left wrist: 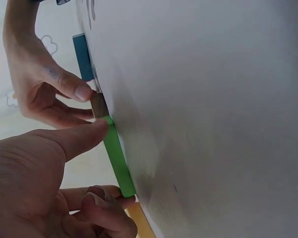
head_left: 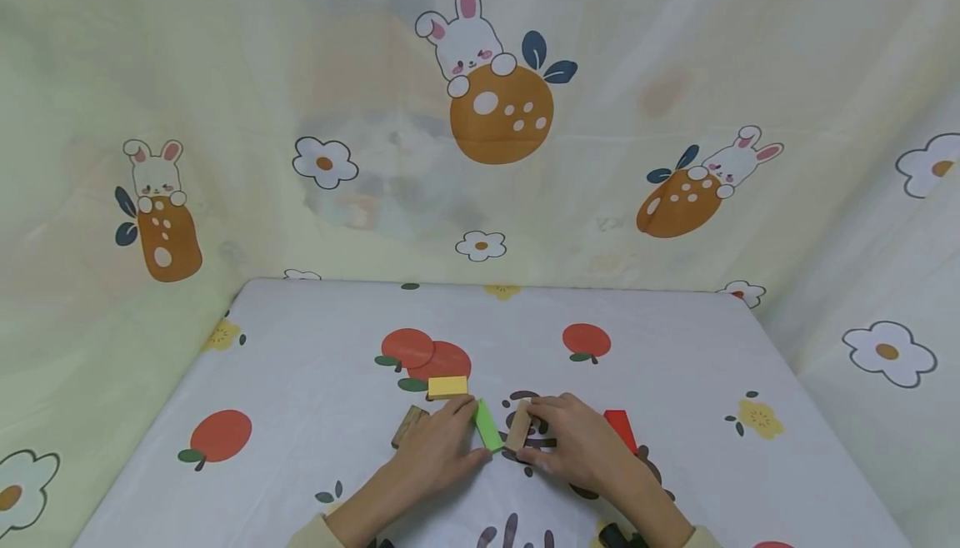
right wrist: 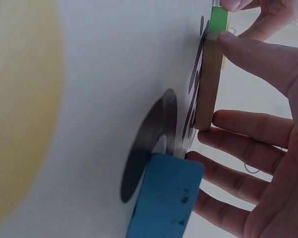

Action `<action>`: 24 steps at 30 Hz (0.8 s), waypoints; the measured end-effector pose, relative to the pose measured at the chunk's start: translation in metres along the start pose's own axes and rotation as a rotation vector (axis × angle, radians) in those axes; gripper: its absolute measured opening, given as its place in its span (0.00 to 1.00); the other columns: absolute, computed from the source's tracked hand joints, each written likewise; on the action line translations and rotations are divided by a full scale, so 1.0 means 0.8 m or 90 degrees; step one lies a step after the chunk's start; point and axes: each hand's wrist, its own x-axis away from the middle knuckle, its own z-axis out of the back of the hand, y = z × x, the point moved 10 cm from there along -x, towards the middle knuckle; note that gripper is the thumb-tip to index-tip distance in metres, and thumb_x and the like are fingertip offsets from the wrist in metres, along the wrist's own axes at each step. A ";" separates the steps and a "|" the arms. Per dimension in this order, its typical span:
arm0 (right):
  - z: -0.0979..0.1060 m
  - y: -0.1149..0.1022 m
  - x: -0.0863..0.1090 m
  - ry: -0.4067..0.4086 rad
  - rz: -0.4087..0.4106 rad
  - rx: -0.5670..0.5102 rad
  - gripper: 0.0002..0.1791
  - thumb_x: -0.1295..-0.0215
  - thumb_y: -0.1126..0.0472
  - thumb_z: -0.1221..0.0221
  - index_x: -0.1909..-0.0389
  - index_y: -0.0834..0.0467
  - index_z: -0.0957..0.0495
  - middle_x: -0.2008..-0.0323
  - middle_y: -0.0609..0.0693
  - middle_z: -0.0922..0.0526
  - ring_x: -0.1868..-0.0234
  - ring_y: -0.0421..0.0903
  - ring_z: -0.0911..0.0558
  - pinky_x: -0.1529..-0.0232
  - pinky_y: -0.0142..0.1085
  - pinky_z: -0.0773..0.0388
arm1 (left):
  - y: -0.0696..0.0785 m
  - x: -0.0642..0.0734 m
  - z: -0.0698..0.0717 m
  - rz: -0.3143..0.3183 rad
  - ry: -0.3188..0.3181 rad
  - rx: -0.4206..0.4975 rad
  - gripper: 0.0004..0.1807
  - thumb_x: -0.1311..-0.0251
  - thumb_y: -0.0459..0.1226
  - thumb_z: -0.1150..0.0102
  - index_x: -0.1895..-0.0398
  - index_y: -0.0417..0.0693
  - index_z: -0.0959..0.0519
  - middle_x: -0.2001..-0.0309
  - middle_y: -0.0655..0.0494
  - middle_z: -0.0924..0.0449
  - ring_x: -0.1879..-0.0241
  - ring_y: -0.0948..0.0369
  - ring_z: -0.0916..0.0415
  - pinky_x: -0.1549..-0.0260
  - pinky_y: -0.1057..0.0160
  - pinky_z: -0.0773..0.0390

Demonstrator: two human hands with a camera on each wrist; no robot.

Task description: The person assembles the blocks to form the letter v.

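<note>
My left hand point(head_left: 441, 446) holds a green block point(head_left: 487, 425) lengthwise, thumb at its near end and fingers at the far end. In the same way, my right hand point(head_left: 581, 440) grips a plain wooden block point(head_left: 518, 425). The two blocks lie on the tablecloth in a V, their near ends together and far ends spread apart. In the right wrist view a blue block point(right wrist: 169, 198) sits close by the lower fingers of the right hand; the hand hides it in the head view. A brown wood-grain block point(head_left: 409, 426) lies left of the left hand.
A yellow block point(head_left: 447, 387) lies just beyond the left fingertips. To the right of the right hand is a red block point(head_left: 620, 430), partly covered by that hand. The white tablecloth point(head_left: 315, 381) has printed fruit and flowers, and a patterned curtain point(head_left: 375, 223) hangs behind the table.
</note>
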 end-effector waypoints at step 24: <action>-0.004 0.002 0.002 -0.020 -0.023 -0.007 0.37 0.48 0.40 0.21 0.40 0.55 0.15 0.42 0.52 0.11 0.41 0.51 0.15 0.39 0.50 0.15 | -0.001 0.000 -0.006 -0.005 -0.014 -0.018 0.40 0.38 0.54 0.27 0.26 0.44 0.25 0.26 0.50 0.25 0.34 0.51 0.19 0.38 0.45 0.17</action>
